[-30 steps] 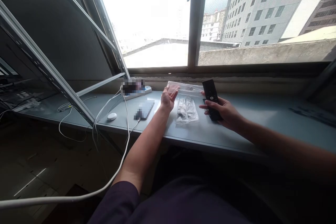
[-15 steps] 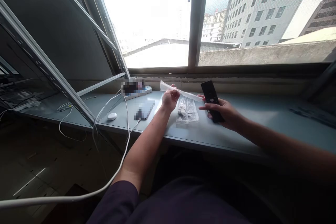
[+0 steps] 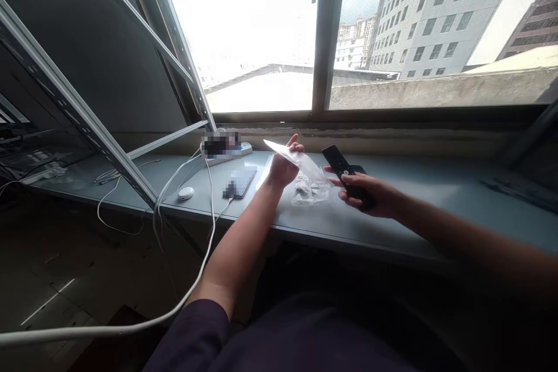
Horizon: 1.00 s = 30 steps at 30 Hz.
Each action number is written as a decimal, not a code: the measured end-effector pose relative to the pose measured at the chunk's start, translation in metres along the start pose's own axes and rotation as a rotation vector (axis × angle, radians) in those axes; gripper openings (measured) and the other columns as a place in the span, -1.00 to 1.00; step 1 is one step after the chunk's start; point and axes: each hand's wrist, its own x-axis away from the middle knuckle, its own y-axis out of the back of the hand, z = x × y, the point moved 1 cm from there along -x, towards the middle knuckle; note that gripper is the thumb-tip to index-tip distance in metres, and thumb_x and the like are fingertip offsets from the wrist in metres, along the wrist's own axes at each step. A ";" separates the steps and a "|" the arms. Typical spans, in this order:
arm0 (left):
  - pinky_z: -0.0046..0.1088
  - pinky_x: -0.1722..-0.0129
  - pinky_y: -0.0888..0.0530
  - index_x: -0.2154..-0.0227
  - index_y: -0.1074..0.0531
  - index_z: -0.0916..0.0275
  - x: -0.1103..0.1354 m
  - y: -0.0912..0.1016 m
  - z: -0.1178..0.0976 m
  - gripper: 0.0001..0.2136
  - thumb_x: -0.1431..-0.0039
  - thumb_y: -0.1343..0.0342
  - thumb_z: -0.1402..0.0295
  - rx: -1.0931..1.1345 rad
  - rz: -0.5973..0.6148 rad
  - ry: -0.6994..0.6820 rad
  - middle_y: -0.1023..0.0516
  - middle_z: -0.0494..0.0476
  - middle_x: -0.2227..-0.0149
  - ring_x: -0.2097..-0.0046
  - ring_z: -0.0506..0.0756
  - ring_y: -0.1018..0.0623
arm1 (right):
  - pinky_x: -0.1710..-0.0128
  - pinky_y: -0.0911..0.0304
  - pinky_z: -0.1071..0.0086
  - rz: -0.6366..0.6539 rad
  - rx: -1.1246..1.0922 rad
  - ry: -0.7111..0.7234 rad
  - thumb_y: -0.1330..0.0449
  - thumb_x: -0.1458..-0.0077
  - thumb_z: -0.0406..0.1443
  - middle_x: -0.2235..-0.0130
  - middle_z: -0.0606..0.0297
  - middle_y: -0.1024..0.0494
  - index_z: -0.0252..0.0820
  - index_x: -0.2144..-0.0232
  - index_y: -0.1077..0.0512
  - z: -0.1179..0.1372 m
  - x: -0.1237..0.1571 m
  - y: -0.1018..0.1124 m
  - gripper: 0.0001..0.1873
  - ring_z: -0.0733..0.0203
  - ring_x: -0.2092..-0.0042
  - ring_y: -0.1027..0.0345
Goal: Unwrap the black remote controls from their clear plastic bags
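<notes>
My left hand [image 3: 285, 167] holds a thin, translucent white plastic bag [image 3: 300, 161] above the desk, its fingers partly behind the bag. In my right hand [image 3: 370, 193] is a black remote control [image 3: 337, 161], tilted with its top toward the upper left; my thumb lies near its pale round button. A dark shape shows just behind the remote, too dim to name. Below and between the hands, a clear crinkled plastic bag [image 3: 310, 190] lies on the desk, partly covered by the raised one. What that lower bag holds I cannot tell.
Left of my arm, a phone [image 3: 246, 180] with a white cable and a small round white case [image 3: 186, 193] lie on the desk [image 3: 436, 197]. A power strip [image 3: 246, 149] sits farther back. A white cable [image 3: 192, 296] loops across the front. A metal frame [image 3: 87, 110] slants at left.
The white bag has turned and sagged, its flat face now showing over my left fingers. The remote has tilted further left and dropped slightly as my right hand shifted its hold.
</notes>
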 end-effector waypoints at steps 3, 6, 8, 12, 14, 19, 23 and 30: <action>-0.59 0.03 -0.62 -0.38 -0.50 0.18 0.001 0.000 0.001 -0.48 -0.47 -0.04 0.65 0.027 0.026 0.047 -0.46 -0.05 0.41 0.25 0.00 -0.69 | 0.58 -0.32 0.48 0.119 0.066 -0.041 -0.66 -0.20 -0.11 0.31 0.15 -0.71 -0.18 -0.35 -0.63 -0.002 0.003 -0.001 -0.25 0.30 0.51 -0.41; -0.58 -0.04 -0.61 -0.40 -0.45 0.19 -0.001 0.001 0.003 -0.50 -0.50 -0.06 0.64 0.008 0.037 0.053 -0.56 -0.02 0.36 0.18 0.01 -0.74 | 0.56 -0.28 0.45 0.173 0.108 -0.032 -0.66 -0.20 -0.06 0.39 0.19 -0.66 -0.25 -0.31 -0.64 -0.003 0.005 -0.002 -0.25 0.28 0.52 -0.38; -0.48 -0.16 -0.62 -0.44 -0.41 0.20 -0.002 0.003 0.003 -0.52 -0.55 -0.07 0.55 -0.022 0.021 0.041 -0.70 0.09 0.21 0.02 0.07 -0.79 | 0.55 -0.25 0.43 0.186 0.130 -0.017 -0.66 -0.19 -0.05 0.38 0.18 -0.66 -0.27 -0.27 -0.65 -0.003 0.006 -0.002 -0.27 0.28 0.52 -0.37; -0.17 -0.29 -0.64 -0.46 -0.39 0.31 -0.002 0.005 0.004 -0.52 -0.65 -0.02 0.20 -0.079 0.066 0.077 -0.73 0.42 -0.23 -0.33 0.31 -0.71 | 0.51 -0.27 0.39 0.150 0.155 0.042 -0.67 -0.17 -0.02 0.37 0.15 -0.69 -0.28 -0.24 -0.64 0.001 0.007 -0.005 -0.26 0.26 0.50 -0.36; -0.12 -0.23 -0.67 -0.41 -0.44 0.35 -0.001 0.005 0.004 -0.42 -0.64 -0.01 -0.02 -0.118 0.084 0.103 -0.67 0.52 -0.32 -0.38 0.40 -0.67 | 0.51 -0.28 0.37 0.110 0.159 0.084 -0.68 -0.15 0.00 0.38 0.15 -0.69 -0.28 -0.23 -0.65 0.002 0.007 -0.007 -0.25 0.24 0.50 -0.36; -0.31 0.18 -0.67 -0.25 -0.59 0.31 -0.004 0.008 0.006 -0.39 -0.48 -0.24 -0.15 -0.248 0.044 0.094 -0.76 0.52 -0.11 -0.13 0.39 -0.76 | 0.51 -0.35 0.34 0.037 0.169 0.116 -0.67 -0.14 0.05 0.35 0.09 -0.73 -0.27 -0.25 -0.65 0.001 0.003 -0.007 -0.20 0.20 0.49 -0.41; -0.59 0.52 -0.28 0.02 -0.62 0.26 -0.012 0.012 0.008 -0.85 -0.41 -0.32 0.38 -0.312 -0.134 -0.018 -0.69 0.15 0.24 0.35 -0.02 -0.59 | 0.51 -0.38 0.34 0.013 0.215 0.103 -0.65 -0.16 0.06 0.26 0.05 -0.77 -0.24 -0.29 -0.64 -0.001 0.002 -0.004 -0.19 0.20 0.48 -0.46; -0.66 0.60 -0.13 0.19 -0.52 0.28 -0.011 0.008 0.003 -0.74 -0.21 -0.08 0.73 -0.172 -0.171 -0.038 -0.54 0.04 0.34 0.46 -0.12 -0.45 | 0.54 -0.27 0.33 -0.030 0.205 0.146 -0.64 -0.15 0.13 0.28 0.08 -0.74 -0.14 0.02 -0.70 0.002 0.003 -0.004 -0.41 0.16 0.45 -0.45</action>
